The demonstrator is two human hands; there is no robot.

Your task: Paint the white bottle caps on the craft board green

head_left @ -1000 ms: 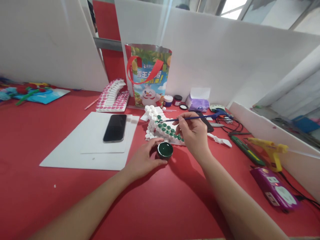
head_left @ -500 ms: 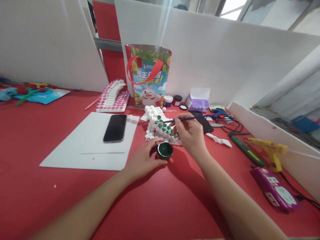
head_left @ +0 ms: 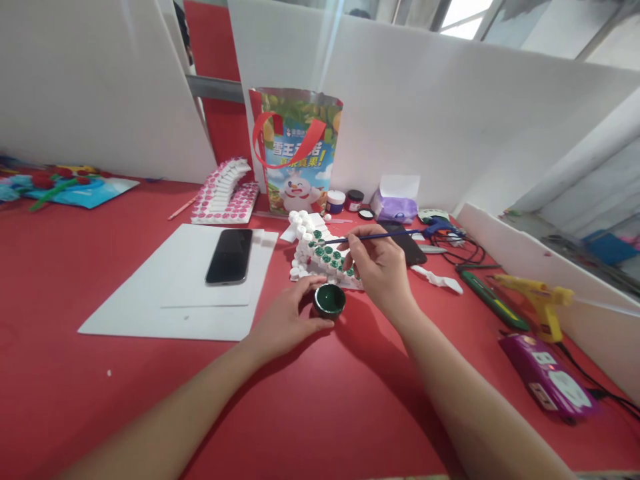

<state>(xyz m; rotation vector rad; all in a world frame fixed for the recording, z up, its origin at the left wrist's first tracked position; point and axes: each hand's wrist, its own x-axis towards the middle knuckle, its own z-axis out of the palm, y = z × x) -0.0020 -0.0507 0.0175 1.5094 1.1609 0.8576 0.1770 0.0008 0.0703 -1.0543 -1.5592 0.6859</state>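
Note:
My left hand [head_left: 285,319] grips a small pot of green paint [head_left: 330,300] that stands on the red table [head_left: 320,393]. My right hand [head_left: 383,270] holds a thin blue paintbrush [head_left: 380,236], its tip resting on a stepped white model made of bottle caps [head_left: 313,252]. Several caps on the model's near rows are painted green; the far ones are white. My right hand covers the model's right end.
A black phone [head_left: 230,255] lies on white sheets [head_left: 175,293] to the left. Behind stand a printed bag [head_left: 297,157], a pink-dotted cap model [head_left: 225,193], paint jars [head_left: 345,199] and a tissue pack [head_left: 397,203]. A yellow glue gun [head_left: 537,300], green knife [head_left: 493,301] and purple power strip [head_left: 547,377] lie right.
My right hand has shifted a little left along the cap model with the brush. My left hand and the paint pot have stayed put.

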